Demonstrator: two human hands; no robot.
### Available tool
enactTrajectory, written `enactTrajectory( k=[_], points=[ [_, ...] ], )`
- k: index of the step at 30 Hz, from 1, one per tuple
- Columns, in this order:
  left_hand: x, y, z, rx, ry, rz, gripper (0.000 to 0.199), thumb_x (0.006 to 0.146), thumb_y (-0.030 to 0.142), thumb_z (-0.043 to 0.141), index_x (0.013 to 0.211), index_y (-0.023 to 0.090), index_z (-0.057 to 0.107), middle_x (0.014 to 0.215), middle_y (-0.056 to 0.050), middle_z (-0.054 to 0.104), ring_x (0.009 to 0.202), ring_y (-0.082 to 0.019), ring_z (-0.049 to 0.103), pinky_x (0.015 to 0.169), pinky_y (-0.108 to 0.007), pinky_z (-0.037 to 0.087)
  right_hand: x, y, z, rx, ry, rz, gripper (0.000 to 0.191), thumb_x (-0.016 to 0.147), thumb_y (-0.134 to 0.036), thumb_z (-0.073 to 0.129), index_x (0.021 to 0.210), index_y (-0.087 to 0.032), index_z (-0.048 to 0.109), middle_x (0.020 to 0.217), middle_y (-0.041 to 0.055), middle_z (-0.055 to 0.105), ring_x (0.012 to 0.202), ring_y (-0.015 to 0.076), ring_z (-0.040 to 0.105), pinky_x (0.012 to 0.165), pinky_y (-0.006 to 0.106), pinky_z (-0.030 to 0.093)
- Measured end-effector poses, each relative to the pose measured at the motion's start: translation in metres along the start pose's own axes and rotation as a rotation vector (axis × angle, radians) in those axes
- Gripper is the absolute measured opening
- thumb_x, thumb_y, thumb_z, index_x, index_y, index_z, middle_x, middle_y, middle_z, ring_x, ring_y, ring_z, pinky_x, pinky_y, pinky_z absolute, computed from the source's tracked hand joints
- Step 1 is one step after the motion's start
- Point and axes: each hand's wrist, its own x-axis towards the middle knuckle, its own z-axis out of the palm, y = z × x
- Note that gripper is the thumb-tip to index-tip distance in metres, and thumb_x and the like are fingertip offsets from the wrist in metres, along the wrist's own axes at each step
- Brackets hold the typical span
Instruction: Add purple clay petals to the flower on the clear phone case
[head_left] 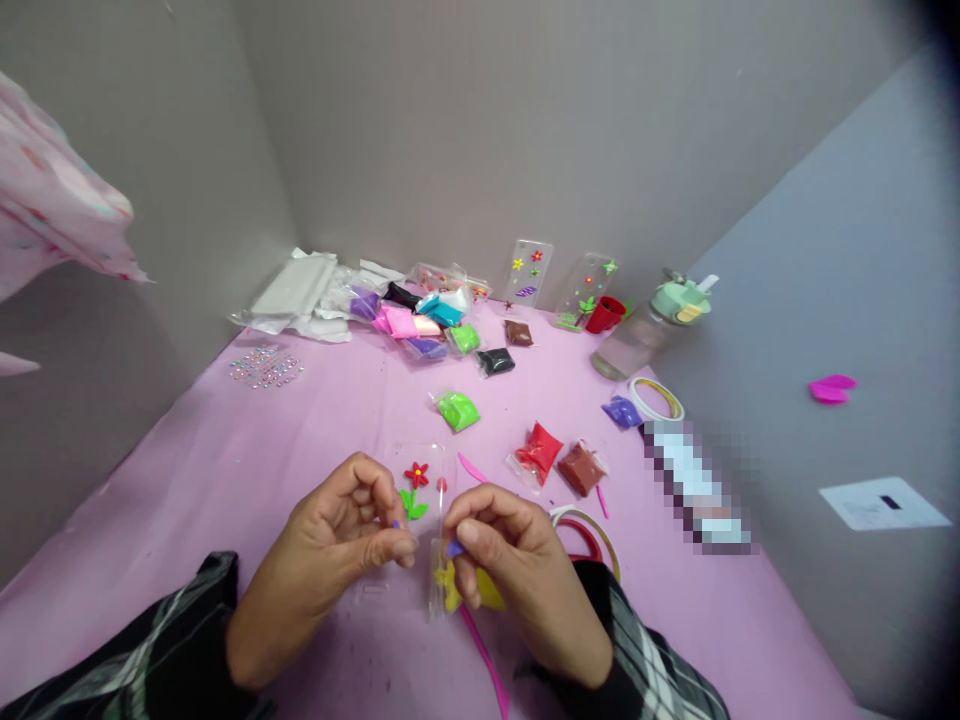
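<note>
As the head view looks down on the desk [337, 410], the left hand [399, 538] and right hand [453, 545] face each other near its front, close but apart. The left one has thumb and fingertips drawn nearly together on a small purple speck [395, 524]. The right one pinches a larger blue-violet piece [455, 549] between thumb and curled fingers, which hide part of it.

Both bits look like soft modelling clay, so I judge them very light, easily dented and perhaps slightly tacky. A gentle pinch with the finger pads should do, as hard pressure would flatten them.

Just beyond and partly below the hands lies a clear case [445, 462], bearing a red flower [417, 475] and green leaves [413, 506]. It is probably light, smooth and fairly slippery; its bare rim is the place to take hold, since the petals would likely squash. Partly behind the right hand shows a yellow piece [491, 592], with a pink tool [486, 660] nearby.
</note>
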Motion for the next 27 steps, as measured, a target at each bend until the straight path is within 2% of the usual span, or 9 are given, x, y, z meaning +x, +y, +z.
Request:
enactTrajectory(
  k=[4,7,9,12,15,18,22,24,27],
  points=[
    [-0.0016,-0.0016,-0.0025,0.033,-0.059,-0.034,0.023,0.078,0.032,0.080,0.072,0.019,0.062,0.060,0.006,0.058,0.052,-0.008,0.054,0.052,-0.018,0.044,0.0005,0.0017,-0.0023,-0.010,0.028,0.006,0.029,0.085,-0.044,0.073,0.083,-0.016,0.068,0.060,-0.0037,0.058,0.043,0.0038,0.043,0.043,0.017,0.030],
    [-0.0018,-0.0016,-0.0042,0.040,-0.041,-0.048,0.029,0.080,0.039,0.078,0.067,0.018,0.061,0.053,0.008,0.051,0.043,-0.006,0.046,0.045,-0.016,0.039,0.0009,0.0014,-0.0044,-0.082,0.087,-0.016,0.030,0.086,-0.044,0.073,0.081,-0.015,0.069,0.053,-0.0057,0.051,0.045,0.0041,0.039,0.047,0.018,0.029],
    [-0.0012,-0.0010,-0.0051,0.043,-0.018,-0.059,0.027,0.082,0.040,0.076,0.071,0.019,0.062,0.053,0.008,0.052,0.042,-0.006,0.046,0.044,-0.017,0.039,0.0015,0.0005,-0.0049,-0.097,0.140,-0.032,0.027,0.080,-0.040,0.080,0.084,-0.016,0.069,0.056,-0.0060,0.051,0.050,0.0048,0.040,0.050,0.018,0.030],
    [0.0004,0.0004,-0.0057,0.081,0.019,-0.029,0.015,0.083,0.034,0.076,0.083,0.021,0.067,0.063,0.005,0.061,0.053,-0.009,0.058,0.055,-0.019,0.046,0.0025,-0.0002,-0.0048,-0.091,0.167,-0.006,0.030,0.073,-0.036,0.086,0.086,-0.017,0.068,0.057,-0.0063,0.052,0.051,0.0057,0.040,0.050,0.019,0.029],
    [0.0017,0.0013,-0.0057,0.136,0.041,-0.004,0.010,0.085,0.029,0.075,0.091,0.024,0.069,0.074,0.004,0.067,0.067,-0.012,0.064,0.068,-0.022,0.049,0.0027,0.0010,-0.0053,-0.089,0.128,0.008,0.030,0.081,-0.043,0.078,0.084,-0.016,0.067,0.057,-0.0050,0.055,0.046,0.0056,0.040,0.049,0.020,0.030],
    [0.0020,0.0018,-0.0061,0.167,0.040,0.013,0.008,0.087,0.030,0.072,0.084,0.023,0.069,0.066,0.004,0.064,0.063,-0.012,0.061,0.065,-0.022,0.048,0.0017,0.0030,-0.0071,-0.107,0.093,-0.015,0.037,0.088,-0.051,0.068,0.078,-0.015,0.065,0.058,-0.0038,0.055,0.044,0.0052,0.039,0.046,0.021,0.029],
    [0.0016,0.0015,-0.0074,0.154,0.012,0.032,0.021,0.089,0.036,0.069,0.074,0.022,0.067,0.058,0.006,0.056,0.052,-0.009,0.053,0.056,-0.021,0.045,0.0002,0.0037,-0.0079,-0.167,0.071,-0.012,0.042,0.091,-0.053,0.063,0.076,-0.015,0.064,0.053,-0.0048,0.050,0.044,0.0054,0.036,0.045,0.020,0.026],
    [0.0016,0.0009,-0.0074,0.171,0.010,0.012,0.018,0.092,0.037,0.065,0.080,0.023,0.069,0.060,0.005,0.060,0.055,-0.010,0.057,0.059,-0.021,0.048,0.0003,0.0030,-0.0069,-0.156,0.074,0.016,0.038,0.089,-0.052,0.066,0.079,-0.015,0.065,0.056,-0.0050,0.050,0.045,0.0052,0.036,0.045,0.019,0.026],
    [0.0016,-0.0002,-0.0067,0.182,0.022,-0.019,0.010,0.092,0.033,0.066,0.094,0.026,0.073,0.074,0.003,0.070,0.073,-0.013,0.067,0.073,-0.022,0.052,0.0011,0.0014,-0.0054,-0.137,0.089,0.032,0.035,0.086,-0.050,0.071,0.080,-0.015,0.065,0.059,-0.0044,0.053,0.047,0.0051,0.038,0.046,0.019,0.028]
  ],
)
